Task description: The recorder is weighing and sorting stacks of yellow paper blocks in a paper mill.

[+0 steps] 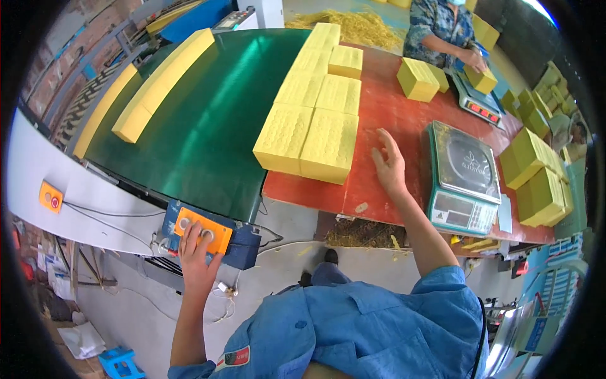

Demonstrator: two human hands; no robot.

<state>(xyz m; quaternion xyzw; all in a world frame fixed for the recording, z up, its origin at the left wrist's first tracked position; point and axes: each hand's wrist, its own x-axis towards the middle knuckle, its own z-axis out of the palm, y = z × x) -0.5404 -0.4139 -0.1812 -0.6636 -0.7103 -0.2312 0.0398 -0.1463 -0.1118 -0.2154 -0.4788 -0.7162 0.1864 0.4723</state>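
While the left hand [197, 256] rests fingers-down on the orange rectangular button panel [203, 230] at seven o'clock, the right hand [389, 165], fingers spread and empty, hovers over the red tabletop [385, 107] just beside the nearest yellow embossed paper blocks [307, 145], within easy reach.

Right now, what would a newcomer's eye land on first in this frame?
Bright yellow blocks lie in rows where the green belt meets the red table. The left hand rests on an orange button box at the belt's near edge, while the open right hand hovers above the table beside a scale.
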